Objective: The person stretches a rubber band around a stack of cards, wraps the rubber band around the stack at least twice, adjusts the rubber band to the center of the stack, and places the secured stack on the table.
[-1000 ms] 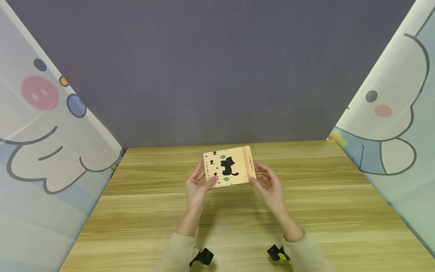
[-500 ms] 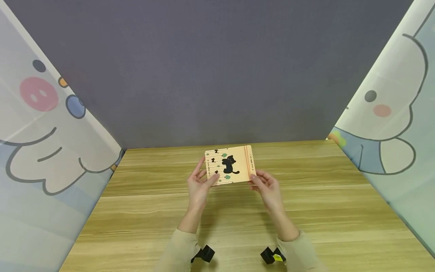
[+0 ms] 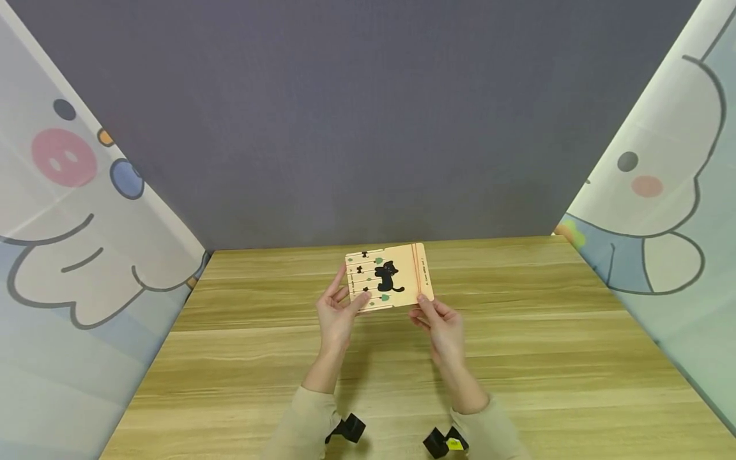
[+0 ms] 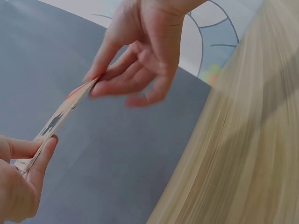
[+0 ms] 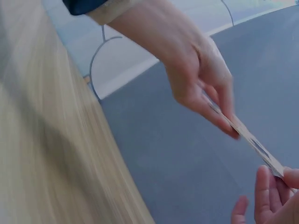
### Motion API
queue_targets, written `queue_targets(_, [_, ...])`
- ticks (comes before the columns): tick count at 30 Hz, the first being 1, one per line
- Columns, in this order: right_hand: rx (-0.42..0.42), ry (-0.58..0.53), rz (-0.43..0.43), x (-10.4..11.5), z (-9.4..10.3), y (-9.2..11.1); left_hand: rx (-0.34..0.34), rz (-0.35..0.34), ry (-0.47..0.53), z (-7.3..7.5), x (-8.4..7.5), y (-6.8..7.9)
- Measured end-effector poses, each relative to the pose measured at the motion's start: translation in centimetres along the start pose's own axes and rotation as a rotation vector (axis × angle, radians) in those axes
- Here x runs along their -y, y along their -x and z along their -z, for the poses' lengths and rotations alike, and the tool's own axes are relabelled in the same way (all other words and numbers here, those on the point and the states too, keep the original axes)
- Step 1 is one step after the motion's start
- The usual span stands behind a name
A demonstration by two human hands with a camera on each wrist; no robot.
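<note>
A thin cream notebook [image 3: 405, 276] is held up above the table, its cover printed with a black cat, green leaves and red lines near the right end. My left hand [image 3: 335, 322] pinches its left end, thumb on the cover and fingers behind. At the lower right corner, my right hand [image 3: 445, 332] pinches the notebook between thumb and fingers. Seen edge-on in the left wrist view, the notebook [image 4: 60, 114] shows layered pages pressed together. The right wrist view shows it tilted between the left hand [image 5: 198, 79] and right hand [image 5: 275, 200]. Its back is hidden.
A wood-grain table [image 3: 230, 358] lies below both hands. Behind it rises a dark grey panel [image 3: 368, 128]. Cartoon-printed curtains flank it on the left [image 3: 57, 268] and right [image 3: 667, 191]. Black wrist cameras sit by both sleeves.
My right hand has slid left, from the notebook's right edge to along its lower right corner. The left hand keeps its pinch, and the notebook has risen slightly.
</note>
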State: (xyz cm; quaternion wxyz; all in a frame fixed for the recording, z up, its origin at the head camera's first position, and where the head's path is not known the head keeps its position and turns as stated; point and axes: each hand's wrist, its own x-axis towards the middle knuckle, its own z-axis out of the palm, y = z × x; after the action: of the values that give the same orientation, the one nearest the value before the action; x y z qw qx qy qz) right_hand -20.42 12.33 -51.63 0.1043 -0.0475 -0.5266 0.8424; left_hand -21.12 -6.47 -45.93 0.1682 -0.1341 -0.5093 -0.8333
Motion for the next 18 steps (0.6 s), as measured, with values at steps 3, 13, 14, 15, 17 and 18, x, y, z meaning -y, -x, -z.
queue_targets(3, [0.030,-0.003,-0.026,-0.4,-0.4,0.4,0.015,-0.009,-0.072,0.1,0.2,0.1])
queue_targets(13, [0.168,-0.005,-0.021,6.1,-2.6,3.6,-0.025,0.023,-0.056,-2.7,-4.4,1.0])
queue_targets(14, [0.133,-0.004,-0.031,7.1,-3.1,4.1,-0.025,0.022,-0.056,-3.0,-5.0,1.2])
queue_targets(15, [0.090,0.004,-0.047,8.0,-3.6,4.6,-0.025,0.022,-0.048,-2.8,-4.6,1.1])
queue_targets(17, [0.036,0.011,-0.071,7.6,-3.5,4.5,-0.027,0.019,-0.053,-3.0,-5.1,1.2])
queue_targets(18, [0.049,-0.016,-0.069,6.9,-2.9,4.1,-0.028,0.016,-0.057,-3.1,-5.2,1.2])
